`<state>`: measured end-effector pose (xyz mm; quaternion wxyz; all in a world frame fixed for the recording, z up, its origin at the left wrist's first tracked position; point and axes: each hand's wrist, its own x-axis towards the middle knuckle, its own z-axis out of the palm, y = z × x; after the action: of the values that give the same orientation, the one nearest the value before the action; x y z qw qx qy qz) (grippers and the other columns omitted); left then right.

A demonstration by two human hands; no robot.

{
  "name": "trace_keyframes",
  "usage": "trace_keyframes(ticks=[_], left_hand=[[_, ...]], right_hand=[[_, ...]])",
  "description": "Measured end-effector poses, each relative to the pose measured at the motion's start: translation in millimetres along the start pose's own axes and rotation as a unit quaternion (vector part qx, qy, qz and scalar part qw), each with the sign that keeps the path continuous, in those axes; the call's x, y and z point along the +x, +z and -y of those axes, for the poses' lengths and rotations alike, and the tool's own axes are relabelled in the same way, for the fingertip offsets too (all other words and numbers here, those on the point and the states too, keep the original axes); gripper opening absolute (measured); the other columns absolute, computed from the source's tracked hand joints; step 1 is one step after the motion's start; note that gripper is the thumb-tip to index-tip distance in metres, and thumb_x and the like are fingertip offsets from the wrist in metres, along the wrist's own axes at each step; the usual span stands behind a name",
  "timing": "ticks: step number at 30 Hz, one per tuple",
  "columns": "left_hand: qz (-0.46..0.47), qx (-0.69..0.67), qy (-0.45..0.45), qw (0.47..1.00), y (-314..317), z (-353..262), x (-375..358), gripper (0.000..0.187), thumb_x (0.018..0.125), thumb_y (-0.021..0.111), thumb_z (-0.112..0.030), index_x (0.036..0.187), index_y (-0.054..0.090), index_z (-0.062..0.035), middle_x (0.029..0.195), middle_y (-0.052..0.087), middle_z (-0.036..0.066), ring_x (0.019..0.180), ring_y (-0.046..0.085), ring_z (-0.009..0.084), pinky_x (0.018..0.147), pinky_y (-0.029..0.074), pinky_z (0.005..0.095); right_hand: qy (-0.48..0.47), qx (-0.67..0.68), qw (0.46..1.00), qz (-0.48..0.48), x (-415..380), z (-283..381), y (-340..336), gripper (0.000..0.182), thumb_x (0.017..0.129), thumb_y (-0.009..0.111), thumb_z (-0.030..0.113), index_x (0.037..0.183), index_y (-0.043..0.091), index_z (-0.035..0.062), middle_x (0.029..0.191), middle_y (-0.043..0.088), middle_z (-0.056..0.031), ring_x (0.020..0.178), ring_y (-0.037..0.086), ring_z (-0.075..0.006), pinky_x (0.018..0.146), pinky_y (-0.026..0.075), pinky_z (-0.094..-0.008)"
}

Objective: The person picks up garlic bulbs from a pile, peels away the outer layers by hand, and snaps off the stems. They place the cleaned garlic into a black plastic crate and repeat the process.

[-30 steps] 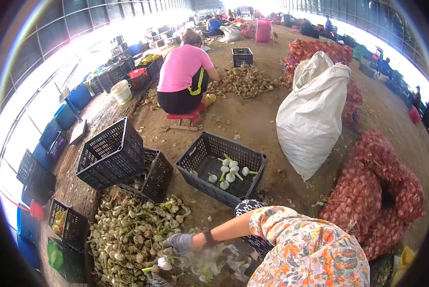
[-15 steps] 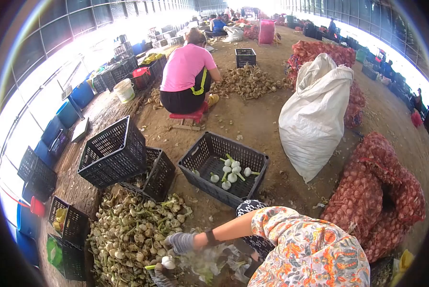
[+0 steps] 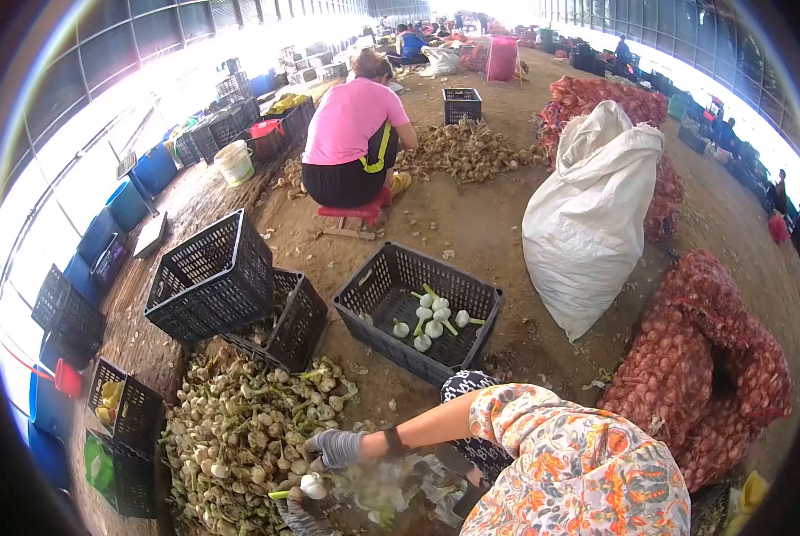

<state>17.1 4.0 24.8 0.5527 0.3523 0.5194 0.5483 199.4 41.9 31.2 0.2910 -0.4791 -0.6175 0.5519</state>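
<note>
The right hand (image 3: 336, 448), in a grey glove with a dark wristband, reaches out from a flower-patterned sleeve (image 3: 579, 464) over the near edge of a big heap of unpeeled garlic (image 3: 239, 429) on the dirt floor (image 3: 471, 223); its fingers curl downward, but whether its grip is pinching anything cannot be told from here. Just below and slightly left of that hand lies a peeled white garlic bulb (image 3: 311, 486), its green stalk (image 3: 280, 494) running out toward the left, so the long axis lies roughly level across the picture with the bulb end on the right. The left hand (image 3: 297, 516), also gloved, sits at the bottom edge right under the bulb and seems to touch it; its grip is mostly cut off, so how it closes cannot be told. Loose pale garlic skins (image 3: 391, 491) lie to the right of the bulb. Beyond the heap stands a black plastic crate (image 3: 391, 295) with a few cleaned bulbs (image 3: 429, 319) in its far corner, their green stalks pointing different ways. Two more black crates (image 3: 205, 281) lean together to its left. A white sack (image 3: 587, 214) and red mesh bags of garlic (image 3: 695, 366) stand to the right, and a person in a pink shirt (image 3: 355, 134) squats on a red stool farther off, back turned
</note>
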Motion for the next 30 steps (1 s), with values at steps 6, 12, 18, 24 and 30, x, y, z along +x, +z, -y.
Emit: trace_keyframes(ticks=[6,12,18,24,30], left_hand=[[-0.003,-0.011,-0.004,1.000,-0.2,1.5,0.9,0.034,0.082,0.059,-0.016,0.111,0.046,-0.0045,0.099,0.055,0.012,0.083,0.059,0.0235,0.065,0.054,0.0357],[-0.005,-0.039,-0.006,0.999,-4.7,6.9,8.5,0.035,0.082,0.059,-0.016,0.112,0.046,-0.0047,0.099,0.055,0.012,0.083,0.059,0.0238,0.065,0.054,0.0360],[0.039,-0.031,-0.011,0.999,3.3,-21.3,-18.9,0.025,0.083,0.056,-0.021,0.102,0.049,-0.0063,0.092,0.055,0.007,0.080,0.055,0.0198,0.068,0.050,0.0352],[0.014,-0.279,-0.213,0.936,-5.7,-20.5,-3.0,0.026,0.082,0.058,-0.021,0.103,0.050,-0.0082,0.096,0.056,0.007,0.085,0.056,0.0217,0.070,0.050,0.0364],[0.071,-0.111,-0.042,0.990,-14.6,5.7,4.2,0.031,0.079,0.059,-0.010,0.109,0.049,-0.0087,0.096,0.057,0.008,0.088,0.059,0.0232,0.067,0.055,0.0358]], right_hand=[[-0.025,-0.004,1.000,-0.007,-12.5,16.4,-5.9,0.037,0.084,0.057,0.030,0.101,0.059,-0.0022,0.070,0.061,-0.0142,0.056,0.056,-0.0202,0.053,0.047,-0.0340],[0.012,-0.014,0.999,0.047,-14.1,28.5,-13.8,0.039,0.083,0.056,0.034,0.096,0.060,-0.0033,0.073,0.063,-0.0138,0.062,0.059,-0.0216,0.059,0.048,-0.0358],[-0.013,-0.063,0.998,-0.018,10.9,-15.7,5.5,0.044,0.077,0.062,0.035,0.099,0.057,-0.0039,0.078,0.062,-0.0171,0.068,0.059,-0.0246,0.061,0.047,-0.0378],[-0.104,-0.109,0.985,-0.083,5.9,-11.5,1.4,0.040,0.075,0.065,0.025,0.100,0.055,-0.0044,0.076,0.060,-0.0172,0.067,0.057,-0.0259,0.059,0.046,-0.0356],[-0.058,0.051,0.997,-0.026,0.9,-1.7,-2.2,0.026,0.079,0.060,0.018,0.098,0.053,0.0018,0.076,0.058,-0.0065,0.067,0.057,-0.0153,0.057,0.048,-0.0279]])
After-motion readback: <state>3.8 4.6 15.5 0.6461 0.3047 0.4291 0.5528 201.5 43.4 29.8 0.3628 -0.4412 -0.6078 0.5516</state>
